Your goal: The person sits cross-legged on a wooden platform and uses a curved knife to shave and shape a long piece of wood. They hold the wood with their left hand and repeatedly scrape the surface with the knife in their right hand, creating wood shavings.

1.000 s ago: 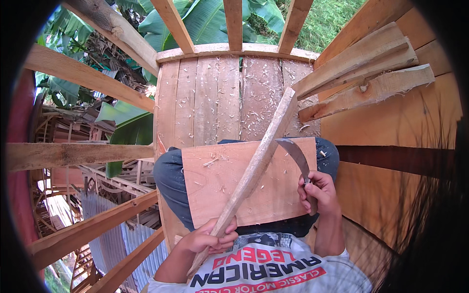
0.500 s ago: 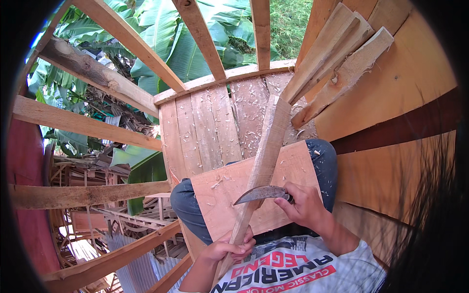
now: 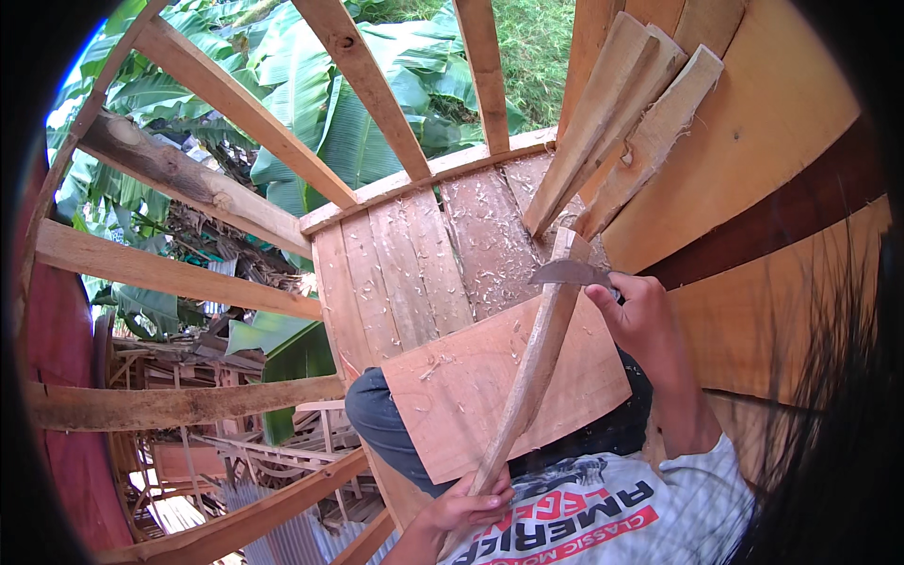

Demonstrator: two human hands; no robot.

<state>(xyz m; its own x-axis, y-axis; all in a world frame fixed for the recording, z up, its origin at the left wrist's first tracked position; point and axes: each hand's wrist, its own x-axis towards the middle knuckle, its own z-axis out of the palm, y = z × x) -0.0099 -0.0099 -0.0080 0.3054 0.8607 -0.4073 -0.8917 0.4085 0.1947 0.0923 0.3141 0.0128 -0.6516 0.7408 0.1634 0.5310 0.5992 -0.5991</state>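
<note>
My left hand (image 3: 466,507) grips the near end of a long pale wooden stick (image 3: 535,363), which slants up and away across a flat wooden board (image 3: 471,377) resting on my lap. My right hand (image 3: 645,315) holds a curved metal blade (image 3: 565,274) whose edge lies across the stick near its far end. Wood shavings lie scattered on the board and on the plank floor (image 3: 414,273) beyond my knees.
Several loose wooden slats (image 3: 621,132) lean against the plank wall (image 3: 782,160) at the right. Open timber rails (image 3: 179,273) frame the left and far sides, with banana leaves (image 3: 311,104) and a drop to lower structures beyond them.
My right hand has moved the blade up the stick, from the middle toward the far end. The view has tilted up and left; my left hand keeps its grip.
</note>
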